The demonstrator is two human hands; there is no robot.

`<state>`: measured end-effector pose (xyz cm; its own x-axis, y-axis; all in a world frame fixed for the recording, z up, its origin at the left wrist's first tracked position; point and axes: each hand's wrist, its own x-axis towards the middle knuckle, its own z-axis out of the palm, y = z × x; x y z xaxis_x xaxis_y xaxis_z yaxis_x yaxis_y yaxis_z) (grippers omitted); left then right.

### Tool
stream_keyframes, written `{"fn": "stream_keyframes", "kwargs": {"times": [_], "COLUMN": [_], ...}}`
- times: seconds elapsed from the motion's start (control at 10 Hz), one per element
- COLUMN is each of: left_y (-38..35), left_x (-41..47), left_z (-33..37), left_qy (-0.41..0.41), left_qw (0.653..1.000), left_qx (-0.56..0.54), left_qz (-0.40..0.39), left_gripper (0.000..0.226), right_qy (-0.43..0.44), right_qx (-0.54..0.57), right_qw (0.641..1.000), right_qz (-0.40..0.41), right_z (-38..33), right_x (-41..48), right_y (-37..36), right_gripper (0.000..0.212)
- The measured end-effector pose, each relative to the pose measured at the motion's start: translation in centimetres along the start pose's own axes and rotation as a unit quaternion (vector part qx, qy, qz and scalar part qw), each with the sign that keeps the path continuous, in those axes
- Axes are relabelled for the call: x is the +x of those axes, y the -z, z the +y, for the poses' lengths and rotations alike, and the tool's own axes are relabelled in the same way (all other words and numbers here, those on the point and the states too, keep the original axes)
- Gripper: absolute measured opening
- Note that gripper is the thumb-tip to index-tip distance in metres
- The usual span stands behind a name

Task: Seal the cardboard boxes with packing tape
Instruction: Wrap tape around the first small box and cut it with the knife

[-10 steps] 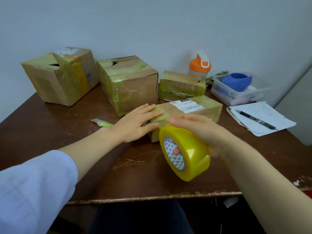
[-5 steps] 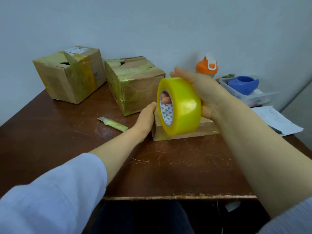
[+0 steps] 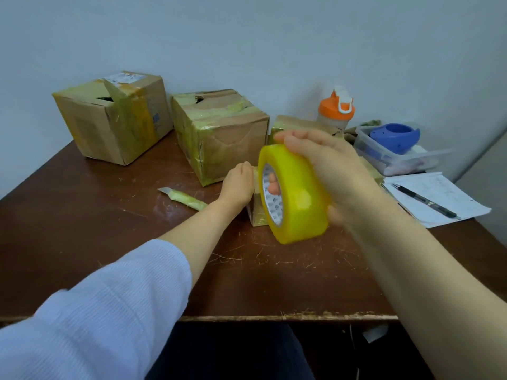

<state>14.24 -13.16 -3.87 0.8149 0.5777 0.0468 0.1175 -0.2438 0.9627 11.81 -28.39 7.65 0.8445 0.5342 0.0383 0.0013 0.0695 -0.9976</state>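
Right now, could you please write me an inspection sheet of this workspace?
Surface: scratched brown table, worn front edge.
Job's things: yellow tape roll; small box behind it, mostly hidden; left big box and middle big box, both taped; flat box at the back.
Clutter: cutter wrapped in tape; bottle with orange lid; clear tub holding a blue thing; papers with a pen on top.
Hands: right hand grips the tape roll, fingers through its core; left hand rests against the small box, fingers partly hidden.
Cables: nothing seen.
Surroundings: plain pale wall.
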Motion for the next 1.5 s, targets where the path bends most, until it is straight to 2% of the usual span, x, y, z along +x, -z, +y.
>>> {"fn": "stream_keyframes", "kwargs": {"times": [0.1, 0.2, 0.3, 0.4, 0.5, 0.6, 0.7, 0.8, 0.9, 1.0, 1.1, 1.2, 1.3, 1.4, 1.5], "left_y": [-0.3, -0.1, 0.6, 1.0, -0.2, -2.1, -2.0, -0.8, 0.0, 0.0, -0.9, -1.0, -0.6, -0.6, -0.9], "left_x": [-0.2, -0.2, -0.1, 1.1, 1.5, 2.2, 3.3, 3.6, 3.4, 3.5, 3.1, 2.5, 2.9, 2.8, 2.2], "left_z": [0.5, 1.1, 2.3, 3.8, 5.5, 4.7, 4.0, 3.6, 3.0, 3.7, 4.2, 3.4, 3.3, 3.8, 3.7], "left_qy": [0.078, 0.086, 0.115, 0.099, -0.058, -0.087, -0.083, -0.148, -0.127, -0.044, -0.092, -0.148, -0.142, -0.126, -0.173], "left_qw": [0.995, 0.996, 0.993, 0.986, 0.960, 0.894, 0.859, 0.856, 0.910, 0.945, 0.880, 0.854, 0.862, 0.846, 0.823], "left_qx": [-0.050, 0.000, 0.005, 0.117, 0.265, 0.410, 0.461, 0.459, 0.362, 0.286, 0.432, 0.475, 0.454, 0.479, 0.505], "left_qz": [0.023, 0.006, -0.034, -0.062, -0.063, -0.157, -0.206, -0.186, -0.159, -0.151, -0.175, -0.153, -0.173, -0.196, -0.193], "left_gripper": [0.033, 0.041, 0.031, 0.027, 0.035, 0.051, 0.062, 0.061, 0.060, 0.056, 0.070, 0.073, 0.063, 0.075, 0.075], "right_qy": [-0.031, -0.048, -0.044, -0.041, -0.035, -0.047, -0.044, -0.036, -0.036, -0.035, -0.038, -0.039, -0.039, -0.040, -0.040], "right_qx": [0.003, 0.016, 0.036, 0.044, 0.033, 0.037, 0.036, 0.039, 0.045, 0.043, 0.048, 0.055, 0.057, 0.059, 0.061], "right_qw": [0.999, 0.998, 0.998, 0.998, 0.999, 0.998, 0.998, 0.998, 0.997, 0.997, 0.997, 0.996, 0.996, 0.995, 0.995], "right_qz": [-0.032, -0.025, -0.013, -0.013, -0.016, -0.019, -0.024, -0.041, -0.050, -0.055, -0.049, -0.050, -0.063, -0.066, -0.065], "right_z": [1.7, 3.6, 4.3, 4.7, 5.1, 5.3, 5.5, 5.4, 5.7, 5.7, 5.5, 5.8, 5.8, 5.8, 6.0], "right_x": [-2.1, -2.8, -2.6, -2.5, -2.4, -2.5, -2.5, -2.6, -2.5, -2.3, -2.2, -2.2, -2.3, -2.3, -2.2], "right_y": [0.8, 1.4, 1.7, 1.7, 1.6, 1.8, 2.2, 2.4, 2.2, 2.1, 2.5, 2.8, 2.5, 2.6, 2.9], "right_gripper": [0.010, 0.010, 0.011, 0.011, 0.012, 0.012, 0.013, 0.014, 0.015, 0.016, 0.017, 0.016, 0.015, 0.015, 0.016]}}
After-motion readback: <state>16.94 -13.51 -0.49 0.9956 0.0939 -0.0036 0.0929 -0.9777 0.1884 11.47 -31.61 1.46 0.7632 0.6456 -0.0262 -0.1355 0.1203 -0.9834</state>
